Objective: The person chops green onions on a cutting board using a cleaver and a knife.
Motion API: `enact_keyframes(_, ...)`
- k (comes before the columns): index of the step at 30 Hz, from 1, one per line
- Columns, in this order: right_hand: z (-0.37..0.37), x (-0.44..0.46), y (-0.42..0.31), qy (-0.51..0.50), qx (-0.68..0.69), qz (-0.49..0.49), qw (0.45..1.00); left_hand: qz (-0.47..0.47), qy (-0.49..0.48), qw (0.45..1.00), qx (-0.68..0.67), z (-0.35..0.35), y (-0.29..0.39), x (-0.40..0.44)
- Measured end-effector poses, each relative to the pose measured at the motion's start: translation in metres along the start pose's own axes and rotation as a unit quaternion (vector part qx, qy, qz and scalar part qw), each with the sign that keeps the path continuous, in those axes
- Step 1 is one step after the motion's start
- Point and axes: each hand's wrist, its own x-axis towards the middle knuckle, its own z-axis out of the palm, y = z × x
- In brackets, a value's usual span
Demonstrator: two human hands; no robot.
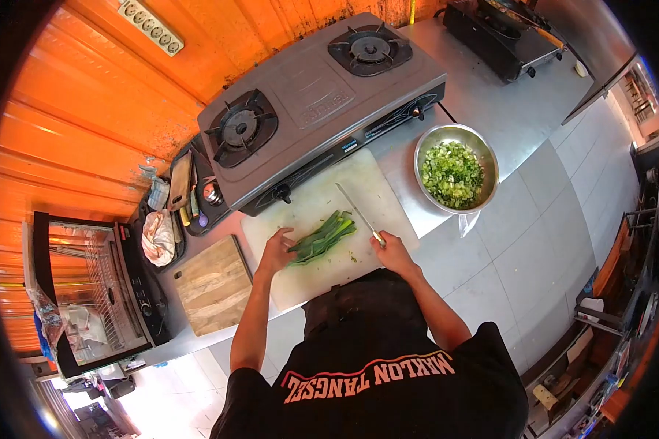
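Observation:
A bundle of chopped-off scallion greens (324, 238) lies slantwise on a white cutting board (373, 172). My left hand (277, 252) is at the bundle's lower left end, fingers apart and the fingertips close to the leaves; whether they touch is hard to tell. In my right hand (393, 253) is a knife (356, 208), gripped by its handle. Its blade points up and left, to the right of the greens and apart from them. Small green scraps are scattered on the board near the knife.
A two-burner gas stove (322, 95) borders the board's far side. To the right, a metal bowl (418, 164) holds cut greens. A wooden board (212, 285) lies at left, by a toaster oven (95, 293) with its door open. A dark tray (198, 157) holds utensils and cloths.

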Motion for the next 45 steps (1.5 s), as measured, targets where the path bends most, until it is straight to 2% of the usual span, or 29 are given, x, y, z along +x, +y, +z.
enact_keyframes(1, 0.000, 0.000, 0.000, -0.001, 0.002, 0.000, 1.000, -0.034, -0.039, 0.998, -0.024, -0.006, -0.006, 0.000)
enact_keyframes(2, 0.000, -0.001, -0.001, -0.003, 0.005, 0.001, 1.000, -0.034, -0.039, 0.998, -0.024, -0.010, -0.011, 0.000)
enact_keyframes(4, 0.003, 0.002, 0.000, 0.000, 0.001, 0.000, 1.000, -0.041, -0.053, 0.991, 0.117, -0.016, -0.006, -0.004)
enact_keyframes(5, 0.004, 0.003, 0.001, 0.003, -0.006, -0.001, 1.000, -0.040, -0.053, 0.991, 0.116, -0.014, -0.004, -0.008)
enact_keyframes(6, 0.004, 0.003, 0.000, 0.003, -0.007, -0.001, 1.000, 0.020, 0.033, 0.971, 0.237, -0.008, 0.014, -0.014)
enact_keyframes(7, 0.004, 0.004, -0.002, 0.004, -0.002, -0.005, 1.000, 0.080, 0.119, 0.925, 0.352, 0.001, 0.025, -0.017)
enact_keyframes(8, 0.005, 0.004, -0.003, 0.004, 0.004, -0.009, 1.000, 0.080, 0.119, 0.926, 0.350, 0.014, 0.027, -0.012)
enact_keyframes(10, 0.004, 0.005, -0.007, -0.002, -0.001, -0.004, 1.000, 0.100, 0.086, 0.964, 0.230, 0.043, 0.027, 0.000)
enact_keyframes(14, 0.002, 0.006, -0.015, -0.020, -0.005, 0.015, 1.000, 0.134, 0.160, 0.933, 0.294, 0.088, 0.042, 0.003)
enact_keyframes(17, 0.006, 0.007, -0.004, -0.009, 0.006, 0.002, 1.000, 0.137, 0.189, 0.913, 0.333, 0.089, 0.056, -0.002)
enact_keyframes(19, 0.004, 0.006, -0.007, -0.013, 0.004, 0.013, 1.000, 0.204, 0.185, 0.911, 0.306, 0.076, 0.083, -0.010)
enact_keyframes(20, 0.003, 0.006, -0.009, -0.018, 0.003, 0.022, 1.000, 0.203, 0.185, 0.911, 0.306, 0.072, 0.086, -0.009)
enact_keyframes(21, 0.004, 0.006, -0.009, -0.019, 0.002, 0.022, 1.000, 0.141, 0.089, 0.962, 0.216, 0.067, 0.086, -0.007)
enact_keyframes(22, 0.004, 0.007, -0.010, -0.017, 0.004, 0.018, 1.000, 0.075, -0.010, 0.990, 0.122, 0.062, 0.085, -0.007)
enact_keyframes(26, 0.007, 0.010, -0.006, -0.012, 0.001, 0.000, 1.000, 0.109, -0.035, 0.988, 0.107, 0.043, 0.067, -0.011)
enact_keyframes(28, 0.011, 0.011, 0.002, -0.003, 0.011, -0.009, 1.000, -0.011, -0.067, 0.987, 0.143, 0.027, 0.072, -0.017)
enact_keyframes(29, 0.013, 0.010, 0.007, 0.005, 0.020, -0.019, 1.000, -0.010, -0.070, 0.987, 0.144, 0.023, 0.067, -0.018)
enact_keyframes(31, 0.009, 0.007, 0.001, 0.002, 0.019, -0.006, 1.000, 0.053, -0.002, 0.951, 0.305, 0.018, 0.063, -0.023)
enact_keyframes(35, 0.010, 0.008, -0.003, 0.001, 0.006, -0.006, 1.000, 0.056, 0.046, 0.953, 0.295, 0.033, 0.077, -0.013)
enact_keyframes(37, 0.010, 0.007, -0.007, -0.017, 0.005, 0.007, 1.000, 0.180, 0.177, 0.943, 0.217, 0.061, 0.058, 0.013)
enact_keyframes(39, 0.013, 0.006, -0.008, -0.033, 0.002, 0.020, 0.999, 0.150, 0.174, 0.943, 0.239, 0.078, 0.058, 0.028)
enact_keyframes(41, 0.018, 0.003, -0.004, -0.011, -0.015, -0.037, 0.999, 0.123, 0.171, 0.942, 0.260, 0.084, 0.059, 0.040)
enact_keyframes(43, 0.012, 0.001, -0.010, -0.020, -0.010, -0.012, 1.000, 0.079, 0.095, 0.952, 0.281, 0.087, 0.059, 0.046)
enact_keyframes(45, 0.012, -0.002, -0.011, -0.030, -0.003, 0.013, 0.999, 0.106, 0.098, 0.960, 0.241, 0.090, 0.056, 0.046)
